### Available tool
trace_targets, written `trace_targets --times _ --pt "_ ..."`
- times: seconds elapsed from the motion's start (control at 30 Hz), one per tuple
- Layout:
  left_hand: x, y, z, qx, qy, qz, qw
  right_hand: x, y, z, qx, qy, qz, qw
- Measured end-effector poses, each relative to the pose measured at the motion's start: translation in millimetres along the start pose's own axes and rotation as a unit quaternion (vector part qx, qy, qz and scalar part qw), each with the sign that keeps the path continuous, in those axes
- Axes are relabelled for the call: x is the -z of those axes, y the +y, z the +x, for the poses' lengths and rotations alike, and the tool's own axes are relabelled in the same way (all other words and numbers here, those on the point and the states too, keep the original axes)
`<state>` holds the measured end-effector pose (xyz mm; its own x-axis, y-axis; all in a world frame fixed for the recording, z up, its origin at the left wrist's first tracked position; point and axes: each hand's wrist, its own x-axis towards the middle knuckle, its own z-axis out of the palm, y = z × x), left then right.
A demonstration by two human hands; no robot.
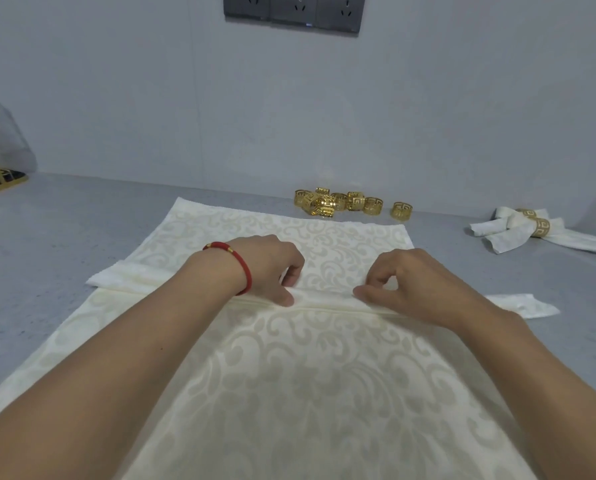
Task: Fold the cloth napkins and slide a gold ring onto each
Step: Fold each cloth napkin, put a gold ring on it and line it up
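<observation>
Pinched between both hands, left hand (272,268) and right hand (404,285), a pleat is being formed mid-napkin (324,375) on the table. Two ringed napkins (532,230) are finished; loose gold rings (345,202) wait unused.

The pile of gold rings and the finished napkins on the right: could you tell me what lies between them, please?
In the head view, one gold ring stands apart from the pile of gold rings; beyond it only bare grey table reaches the finished napkins.
</observation>
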<state>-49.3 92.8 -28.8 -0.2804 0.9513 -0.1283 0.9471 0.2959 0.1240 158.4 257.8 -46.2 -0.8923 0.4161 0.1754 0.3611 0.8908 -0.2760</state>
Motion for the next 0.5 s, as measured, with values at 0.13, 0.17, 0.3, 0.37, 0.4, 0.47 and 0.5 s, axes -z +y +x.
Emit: trace_targets --times 0.13,0.17,0.3,0.37,0.4,0.47,0.5 --pt "1 -3 2 -0.001 -0.016 -0.017 1.0 -13 -39 21 -0.015 0.001 -0.07 0.997" --pt "2 -4 1 0.0 -0.023 -0.026 0.999 -22 -46 23 -0.026 -0.022 -0.057 0.998" --pt "3 -9 -1 0.011 -0.046 -0.06 0.997 -62 -49 21 -0.053 -0.094 -0.072 0.992" --pt "4 -13 -2 0.016 -0.054 -0.082 0.995 -65 -46 22 -0.059 -0.096 -0.08 0.99" --pt "5 -15 -3 0.019 -0.059 -0.1 0.993 -64 -46 22 -0.057 -0.097 -0.086 0.99" --pt "7 -16 -5 0.022 -0.07 -0.131 0.989 -64 -46 21 -0.055 -0.092 -0.093 0.99" --pt "6 -16 -5 0.024 -0.075 -0.138 0.987 -64 -47 21 -0.054 -0.087 -0.096 0.99"
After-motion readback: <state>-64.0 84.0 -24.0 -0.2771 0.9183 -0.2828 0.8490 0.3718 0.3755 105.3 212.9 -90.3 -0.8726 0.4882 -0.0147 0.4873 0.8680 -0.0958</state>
